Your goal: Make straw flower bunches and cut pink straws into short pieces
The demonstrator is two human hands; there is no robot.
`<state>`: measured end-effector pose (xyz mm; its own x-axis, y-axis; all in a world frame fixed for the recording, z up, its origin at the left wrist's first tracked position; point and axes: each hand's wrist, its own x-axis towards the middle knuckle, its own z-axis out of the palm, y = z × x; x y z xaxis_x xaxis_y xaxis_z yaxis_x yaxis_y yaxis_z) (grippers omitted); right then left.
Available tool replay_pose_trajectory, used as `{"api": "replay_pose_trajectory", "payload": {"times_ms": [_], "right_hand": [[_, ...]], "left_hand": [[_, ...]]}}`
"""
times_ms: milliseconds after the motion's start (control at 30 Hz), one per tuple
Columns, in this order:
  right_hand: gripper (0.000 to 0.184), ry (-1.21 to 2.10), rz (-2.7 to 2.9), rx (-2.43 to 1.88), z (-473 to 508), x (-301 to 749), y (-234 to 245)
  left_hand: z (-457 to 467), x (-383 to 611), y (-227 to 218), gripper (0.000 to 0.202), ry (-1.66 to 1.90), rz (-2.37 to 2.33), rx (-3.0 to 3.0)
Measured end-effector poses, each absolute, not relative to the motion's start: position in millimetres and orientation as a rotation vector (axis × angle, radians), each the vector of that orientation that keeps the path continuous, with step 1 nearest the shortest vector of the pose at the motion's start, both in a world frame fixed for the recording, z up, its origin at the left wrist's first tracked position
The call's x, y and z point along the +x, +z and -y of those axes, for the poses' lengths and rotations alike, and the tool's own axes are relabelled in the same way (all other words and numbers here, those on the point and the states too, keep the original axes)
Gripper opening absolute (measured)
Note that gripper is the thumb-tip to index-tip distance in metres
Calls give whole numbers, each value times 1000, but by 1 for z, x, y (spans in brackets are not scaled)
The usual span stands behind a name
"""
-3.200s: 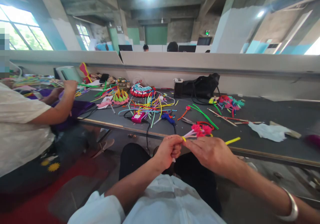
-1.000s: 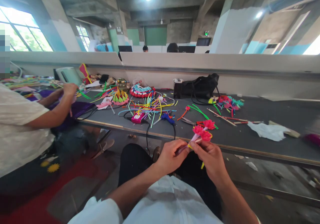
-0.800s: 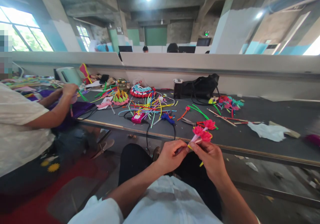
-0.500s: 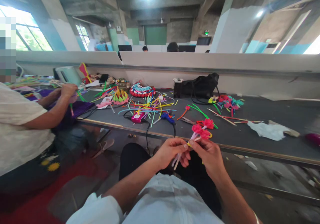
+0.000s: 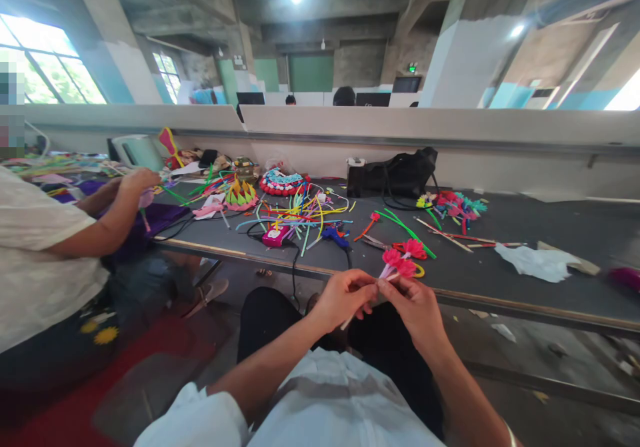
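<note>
Pinching the pink flower bunch [image 5: 405, 269] at its stems [image 5: 385, 272], we are pressing the fingertips of our left hand [image 5: 344, 298] and right hand [image 5: 415, 302] together, neither lying nearer. Its long axis is slanting from near left to far right: blossoms [image 5: 391, 258] are spreading just beyond the grip toward the table [image 5: 463, 274], stem ends [image 5: 346, 324] poking out below the left hand.

Legible lettering: none. A lit green sign [image 5: 413, 68] in the background carries marks too small to read; pale marks on a dark monitor [image 5: 380, 99] behind the partition [image 5: 430, 122] and on a magenta case [image 5: 283, 234] near the front edge of the tabletop [image 5: 465, 270] are likewise indistinct.
</note>
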<state>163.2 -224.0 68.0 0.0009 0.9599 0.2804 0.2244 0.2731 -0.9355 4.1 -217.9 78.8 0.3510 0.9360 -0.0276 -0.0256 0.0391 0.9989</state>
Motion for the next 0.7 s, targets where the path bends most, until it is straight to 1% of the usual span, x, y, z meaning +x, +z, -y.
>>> {"api": "replay_pose_trajectory", "payload": {"times_ms": [100, 200, 267, 333, 467, 600, 700], "right_hand": [[26, 782, 1527, -1193, 222, 165, 63], [27, 763, 1589, -1205, 221, 165, 62], [26, 778, 1634, -1186, 222, 165, 64], [24, 791, 1685, -1152, 223, 166, 66], [19, 768, 1729, -1097, 226, 169, 67], [18, 834, 1659, -1053, 224, 177, 54], [20, 943, 1644, -988, 215, 185, 43]], "left_hand": [[221, 4, 78, 26, 1008, -1057, 1637], [223, 4, 76, 23, 1103, -1060, 1800], [222, 6, 74, 23, 1136, -1040, 1674], [221, 7, 72, 25, 1127, -989, 1390], [222, 4, 75, 25, 1049, -740, 906], [228, -2, 82, 20, 982, -508, 770], [233, -5, 84, 18, 844, -471, 784]]}}
